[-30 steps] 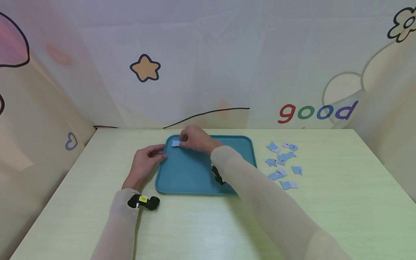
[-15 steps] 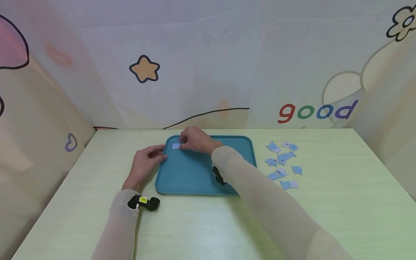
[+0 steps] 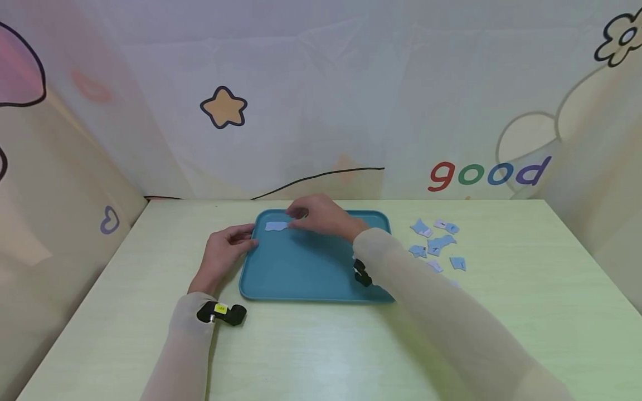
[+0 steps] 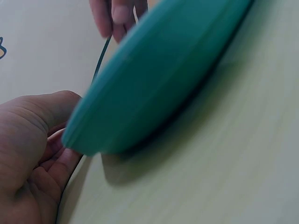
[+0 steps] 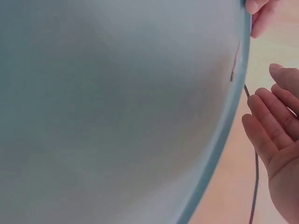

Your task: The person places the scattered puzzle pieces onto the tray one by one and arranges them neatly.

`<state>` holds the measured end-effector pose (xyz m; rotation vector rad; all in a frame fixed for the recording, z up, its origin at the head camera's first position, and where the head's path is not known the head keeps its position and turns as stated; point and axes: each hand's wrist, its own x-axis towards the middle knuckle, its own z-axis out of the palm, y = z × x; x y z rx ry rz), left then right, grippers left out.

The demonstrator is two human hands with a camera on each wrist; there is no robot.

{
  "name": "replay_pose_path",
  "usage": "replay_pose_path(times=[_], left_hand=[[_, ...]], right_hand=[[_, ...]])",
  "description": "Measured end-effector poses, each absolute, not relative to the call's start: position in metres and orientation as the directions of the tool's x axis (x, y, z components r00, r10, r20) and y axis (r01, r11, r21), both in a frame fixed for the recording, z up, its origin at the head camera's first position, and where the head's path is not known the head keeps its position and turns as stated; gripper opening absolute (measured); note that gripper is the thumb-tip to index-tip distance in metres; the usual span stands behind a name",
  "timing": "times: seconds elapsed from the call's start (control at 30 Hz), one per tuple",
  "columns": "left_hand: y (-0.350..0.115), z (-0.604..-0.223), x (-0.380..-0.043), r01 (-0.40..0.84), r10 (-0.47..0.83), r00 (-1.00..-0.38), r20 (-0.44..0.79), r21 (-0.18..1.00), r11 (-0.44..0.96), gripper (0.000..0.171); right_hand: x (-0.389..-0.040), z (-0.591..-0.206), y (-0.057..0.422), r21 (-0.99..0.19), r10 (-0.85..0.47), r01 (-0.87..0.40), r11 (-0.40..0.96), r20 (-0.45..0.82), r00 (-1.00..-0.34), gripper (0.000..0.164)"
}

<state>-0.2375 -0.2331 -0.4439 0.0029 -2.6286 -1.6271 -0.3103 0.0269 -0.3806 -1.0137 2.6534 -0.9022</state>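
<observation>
A pale blue, wavy-edged paper piece [image 3: 276, 226] lies near the far left corner of the blue tray [image 3: 301, 267]. My right hand [image 3: 321, 216] is just to the right of that piece, its fingertips close to the right end; whether they touch it is hard to tell. In the right wrist view the right hand [image 5: 278, 126] has loosely spread fingers and holds nothing. At the tray's left edge, my left hand [image 3: 227, 250] holds the rim between thumb and fingers. The left wrist view shows its thumb [image 4: 58, 105] against the tray's corner, fingers partly hidden behind.
Several blue and lilac puzzle-like paper pieces [image 3: 441, 243] lie scattered on the pale table [image 3: 521, 301] to the right of the tray; my right sleeve [image 3: 426, 312] covers some of them. A printed cloth backdrop [image 3: 321, 100] rises behind the table's far edge.
My right hand has let go of the paper piece and shifted right, uncovering more of it. The right sleeve now hides some loose pieces. The left hand stays at the tray's rim.
</observation>
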Motion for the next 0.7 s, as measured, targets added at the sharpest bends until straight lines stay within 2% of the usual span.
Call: replay_pose_path(times=[0.37, 0.7], left_hand=[[-0.233, -0.444, -0.238, 0.027, -0.036, -0.998, 0.049, 0.889, 0.457, 0.045], [-0.232, -0.444, -0.237, 0.036, -0.026, -0.998, 0.054, 0.886, 0.461, 0.046]], right_hand=[[-0.295, -0.366, 0.080, -0.632, -0.630, -0.556, 0.540, 0.135, -0.765, 0.037], [-0.278, -0.359, 0.132, -0.554, -0.596, -0.611, 0.565, 0.239, -0.767, 0.035]])
